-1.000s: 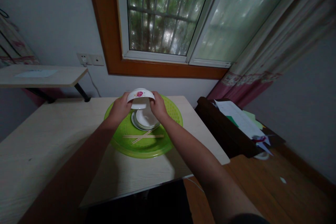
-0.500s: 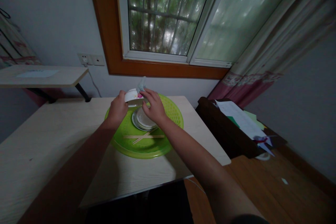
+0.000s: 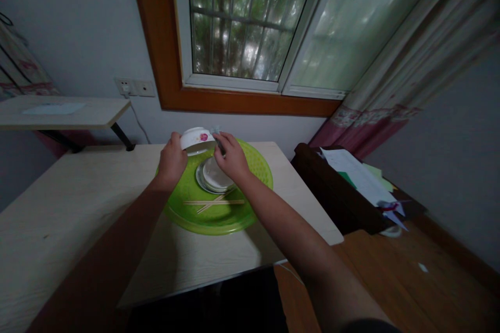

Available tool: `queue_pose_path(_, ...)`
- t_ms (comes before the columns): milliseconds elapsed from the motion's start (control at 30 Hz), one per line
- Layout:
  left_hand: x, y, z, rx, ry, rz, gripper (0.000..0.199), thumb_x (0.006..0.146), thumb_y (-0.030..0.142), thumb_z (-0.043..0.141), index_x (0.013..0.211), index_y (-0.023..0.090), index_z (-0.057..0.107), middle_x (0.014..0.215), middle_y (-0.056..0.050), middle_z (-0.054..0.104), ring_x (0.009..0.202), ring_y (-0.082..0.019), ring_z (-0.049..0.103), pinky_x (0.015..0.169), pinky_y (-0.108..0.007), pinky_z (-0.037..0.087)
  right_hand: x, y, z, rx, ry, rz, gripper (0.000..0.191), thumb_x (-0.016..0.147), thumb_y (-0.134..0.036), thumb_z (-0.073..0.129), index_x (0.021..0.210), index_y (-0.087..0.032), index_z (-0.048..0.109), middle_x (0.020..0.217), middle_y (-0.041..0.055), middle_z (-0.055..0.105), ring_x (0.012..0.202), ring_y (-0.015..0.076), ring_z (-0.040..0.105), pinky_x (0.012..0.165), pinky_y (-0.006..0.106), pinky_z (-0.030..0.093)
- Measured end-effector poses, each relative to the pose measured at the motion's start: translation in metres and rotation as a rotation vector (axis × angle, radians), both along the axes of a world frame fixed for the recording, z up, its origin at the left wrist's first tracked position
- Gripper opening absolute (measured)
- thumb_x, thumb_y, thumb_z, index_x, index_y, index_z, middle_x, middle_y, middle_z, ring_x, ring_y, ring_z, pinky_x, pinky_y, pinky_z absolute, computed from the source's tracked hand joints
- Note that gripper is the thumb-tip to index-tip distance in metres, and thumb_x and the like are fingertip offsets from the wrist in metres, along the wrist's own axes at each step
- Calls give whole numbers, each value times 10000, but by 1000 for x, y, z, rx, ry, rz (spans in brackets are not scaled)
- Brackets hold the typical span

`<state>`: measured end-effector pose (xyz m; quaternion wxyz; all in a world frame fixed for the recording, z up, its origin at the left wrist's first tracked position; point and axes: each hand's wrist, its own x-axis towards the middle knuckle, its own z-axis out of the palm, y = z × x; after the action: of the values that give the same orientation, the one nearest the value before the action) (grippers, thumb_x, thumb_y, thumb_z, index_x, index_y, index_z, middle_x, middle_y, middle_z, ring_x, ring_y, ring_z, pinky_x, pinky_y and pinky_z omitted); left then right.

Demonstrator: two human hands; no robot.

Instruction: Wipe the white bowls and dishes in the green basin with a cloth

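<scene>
A white bowl [image 3: 194,138] with a pink flower is tilted above the back of a round green tray [image 3: 219,227]. My left hand [image 3: 172,159] grips its left side. At the bowl's right edge my right hand [image 3: 231,157] is closed around a greyish cloth [image 3: 216,129], which is mostly hidden by the fingers. Under the hands, a white dish [image 3: 217,175] rests on stacked plates on the tray. Crossed wooden chopsticks [image 3: 213,202] lie in front of the plates.
The tray stands on a pale wooden table [image 3: 97,218]. A raised shelf [image 3: 94,114] is at the back left. To the right, papers [image 3: 355,177] lie on a dark brown piece of furniture [image 3: 328,192]. A window is behind the table.
The bowl has shifted slightly left with my left hand, and its flower shows more fully. The cloth has come down from above the bowl, and my right fingers have closed more around it.
</scene>
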<state>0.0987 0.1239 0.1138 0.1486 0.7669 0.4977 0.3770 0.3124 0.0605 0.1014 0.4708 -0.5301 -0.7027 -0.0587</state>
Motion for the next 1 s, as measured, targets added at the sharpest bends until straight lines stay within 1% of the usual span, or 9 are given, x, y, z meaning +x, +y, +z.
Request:
queue_pose_path(100,2,-5,5,-27,53,81,389,963,98,555,1329,197,641,1316,-218,786,1254,-386,765,1050,-466,578,2,2,-3,-7,19,-1,465,1037,-227,616,1492,-219,710,1484,179,720,1407,321,670,1275,546,533)
queue_pose_path(200,5,-11,11,-47,138,69,414,964,56,507,1344,155,639,1345,-251,769,1253,-402,767,1056,-480,570,-4,-3,1,36,-50,40,466,1055,-257,619,1514,-223,693,1561,189,683,1454,328,643,1299,565,509)
queue_pose_path(367,7,-15,14,-50,245,27,397,1018,56,444,1362,139,624,1354,-255,762,1241,-387,766,1057,-470,561,-18,-13,11,32,-215,177,463,1069,-264,624,1526,-288,689,1608,137,666,1504,321,609,1324,594,477)
queue_pose_path(433,7,-14,13,-46,225,28,394,1018,47,458,1359,157,623,1362,-233,763,1252,-363,763,1066,-444,554,-19,-13,11,28,-216,164,459,1072,-271,638,1529,-280,685,1610,139,663,1503,317,609,1325,580,476)
queue_pose_path(533,6,-13,10,-31,159,30,391,997,41,512,1339,185,637,1349,-208,770,1243,-348,765,1058,-422,555,-13,-6,5,14,-134,84,489,1052,-321,723,1532,-241,675,1592,176,663,1483,326,619,1312,559,489)
queue_pose_path(700,4,-10,6,-8,114,18,449,944,23,521,1336,197,655,1361,-207,776,1226,-358,772,1039,-426,566,5,10,-8,-97,-2,27,598,943,-382,898,1474,-207,685,1451,190,726,1369,329,683,1232,538,549)
queue_pose_path(800,4,-9,5,27,142,2,497,916,27,526,1366,196,650,1370,-192,784,1239,-349,771,1053,-418,581,11,15,-12,-153,25,19,568,899,-291,905,1416,-187,695,1400,187,756,1317,328,710,1204,535,560)
queue_pose_path(900,4,-10,5,53,153,-35,566,893,6,531,1423,175,637,1411,-200,773,1293,-349,756,1117,-437,574,13,17,-13,-183,56,0,474,894,-162,813,1355,-184,705,1376,181,780,1290,319,729,1180,521,571)
queue_pose_path(1000,3,-11,6,58,144,-85,625,869,-34,525,1459,144,626,1471,-232,742,1341,-361,740,1174,-472,555,14,17,-13,-222,82,-25,434,894,-97,729,1319,-181,701,1335,176,801,1228,315,751,1128,501,591)
